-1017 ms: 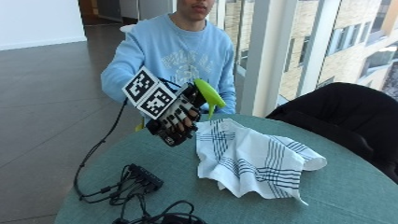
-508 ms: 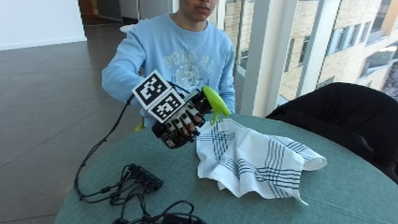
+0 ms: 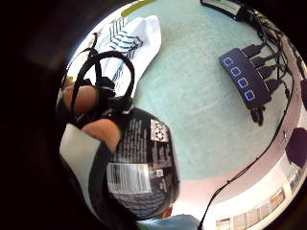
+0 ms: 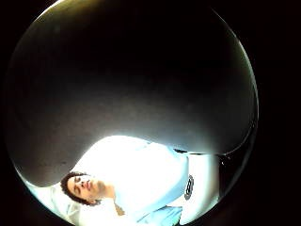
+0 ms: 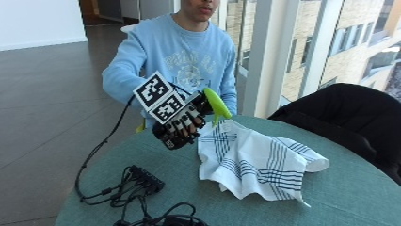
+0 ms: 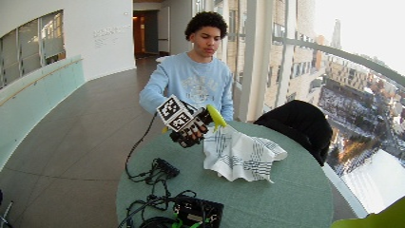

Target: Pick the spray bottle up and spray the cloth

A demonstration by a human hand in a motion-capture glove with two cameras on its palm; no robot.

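The gloved right hand (image 5: 181,123) is raised above the round table (image 5: 351,188), its fingers curled around the dark body of the spray bottle (image 5: 199,109). The bottle's bright green spray head (image 5: 213,104) sticks up out of the fist. In the little-finger palm view the bottle's labelled body (image 3: 139,167) fills the space next to the palm, with fingertips wrapped on it, so the bottle is plainly gripped and lifted clear of the table.

The relation that matters is bottle to cloth. In the outside view the white cloth with dark stripes (image 5: 257,162) lies bunched on the table at about 4 o'clock from the hand, its nearest raised edge just beside and below the green head. The bottle's long axis stands close to upright, leaning slightly toward 1 o'clock. The nozzle seems to face toward the cloth side, though its exact opening cannot be made out.

Judging from this, picking up is done and spraying is what remains: the nozzle would want to tip down toward 4 o'clock at the cloth. Whether a finger sits on the trigger cannot be told.

A black cable box (image 5: 145,178) lies on the table at about 7 o'clock from the hand, well apart from the cloth.
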